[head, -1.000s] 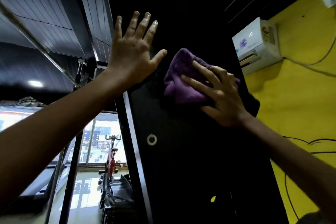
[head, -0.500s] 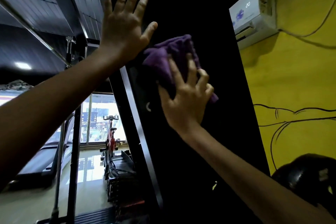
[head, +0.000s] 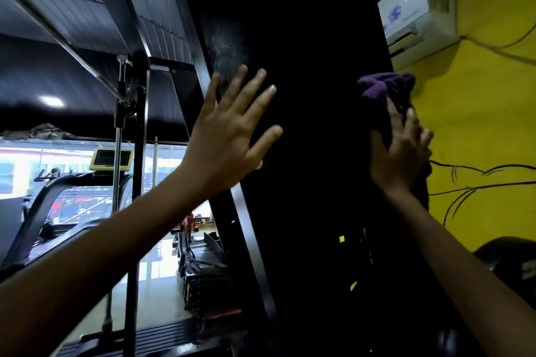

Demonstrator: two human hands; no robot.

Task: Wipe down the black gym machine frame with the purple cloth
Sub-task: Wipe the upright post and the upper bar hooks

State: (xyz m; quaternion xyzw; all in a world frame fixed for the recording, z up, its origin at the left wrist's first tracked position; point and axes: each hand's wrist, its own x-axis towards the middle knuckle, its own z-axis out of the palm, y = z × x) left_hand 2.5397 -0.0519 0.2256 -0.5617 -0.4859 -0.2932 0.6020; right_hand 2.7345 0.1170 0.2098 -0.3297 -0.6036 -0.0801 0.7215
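The black gym machine frame (head: 313,130) fills the middle of the head view as a broad upright panel with a smeared dusty patch near its upper left. My left hand (head: 229,130) lies flat against the panel's left side, fingers spread and empty. At the panel's right edge my right hand (head: 398,151) presses the bunched purple cloth (head: 383,90) against the frame. The cloth sticks up above my fingertips, and its lower part is hidden behind my hand.
A yellow wall (head: 481,130) with black line drawings stands right of the frame, with a white air conditioner (head: 414,9) mounted high on it. Left and behind are a treadmill (head: 52,206), metal uprights (head: 139,153) and bright windows. A dark rounded object (head: 510,258) sits low right.
My right hand has carried the cloth from the panel's left-middle across to its right edge. My left hand has stayed flat on the left side, now lower in view.
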